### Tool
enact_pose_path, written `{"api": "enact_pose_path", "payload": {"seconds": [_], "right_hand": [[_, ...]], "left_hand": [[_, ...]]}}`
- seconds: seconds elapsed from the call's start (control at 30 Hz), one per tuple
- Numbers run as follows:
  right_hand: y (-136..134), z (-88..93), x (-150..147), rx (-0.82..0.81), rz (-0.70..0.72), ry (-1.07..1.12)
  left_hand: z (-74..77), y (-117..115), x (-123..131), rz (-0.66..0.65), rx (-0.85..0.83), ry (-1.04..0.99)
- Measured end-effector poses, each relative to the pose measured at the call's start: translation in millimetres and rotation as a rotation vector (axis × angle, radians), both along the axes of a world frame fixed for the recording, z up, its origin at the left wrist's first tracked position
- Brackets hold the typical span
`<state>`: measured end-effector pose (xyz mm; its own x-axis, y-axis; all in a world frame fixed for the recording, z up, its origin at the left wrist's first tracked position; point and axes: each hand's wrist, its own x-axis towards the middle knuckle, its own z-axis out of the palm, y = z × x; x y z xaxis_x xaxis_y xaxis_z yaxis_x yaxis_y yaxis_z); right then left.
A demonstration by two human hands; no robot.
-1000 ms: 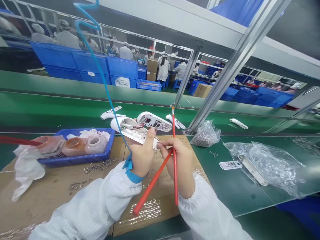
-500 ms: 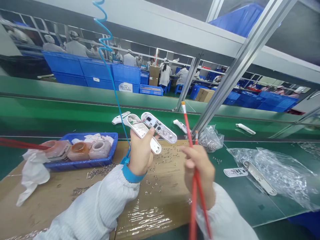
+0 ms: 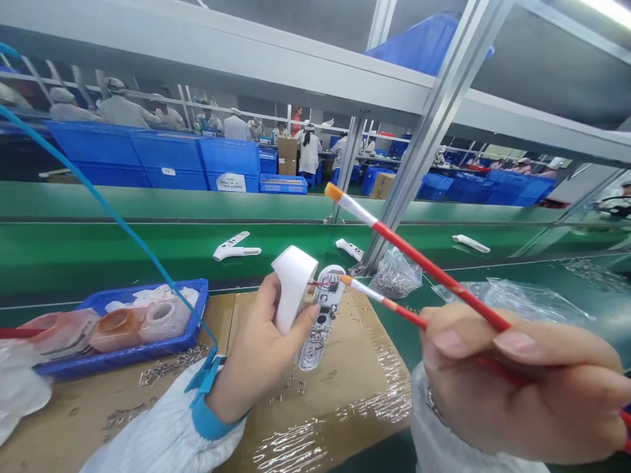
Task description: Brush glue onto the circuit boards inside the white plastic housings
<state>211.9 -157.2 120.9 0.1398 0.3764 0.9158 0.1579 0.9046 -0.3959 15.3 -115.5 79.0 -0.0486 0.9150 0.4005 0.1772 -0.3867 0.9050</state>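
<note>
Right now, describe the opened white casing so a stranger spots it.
On the brown cardboard sheet, find the left hand. Beside it, a long white casing shows a circuit board and wires, unlike the closed white pieces on the green belt.

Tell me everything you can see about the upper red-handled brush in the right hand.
The upper red-handled brush has a slim, glossy red handle, possibly painted wood or plastic. Its head is a pale white section ending in an orange tip. It slants up and to the left, with the head held in the air and touching nothing. The lower handle lies against the fingers of the right hand, which grips it. A similar, shorter-looking brush lies below it, and the two converge at the hand.
</note>
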Motion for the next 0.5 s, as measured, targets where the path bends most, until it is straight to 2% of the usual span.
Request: {"api": "enact_pose_path", "payload": {"seconds": [0.07, 0.13, 0.3, 0.37, 0.5], "right_hand": [[2, 0.8, -7, -0.021, 0.118, 0.077], [5, 0.7, -11, -0.065, 0.155, 0.1], [5, -0.5, 2, -0.044, 0.051, 0.139], [0, -0.3, 15, -0.022, 0.052, 0.097], [-12, 1.4, 33, -0.083, 0.018, -0.05]], "left_hand": [[-1.4, -3, 1, -0.012, 0.023, 0.0], [-2.5, -6, 1, -0.02, 0.028, -0.012], [-1.9, -4, -3, 0.041, 0.022, -0.072], [-0.5, -2, -5, 0.048, 0.019, -0.089], [2.5, 0, -5, 0.028, -0.003, -0.145]]}}
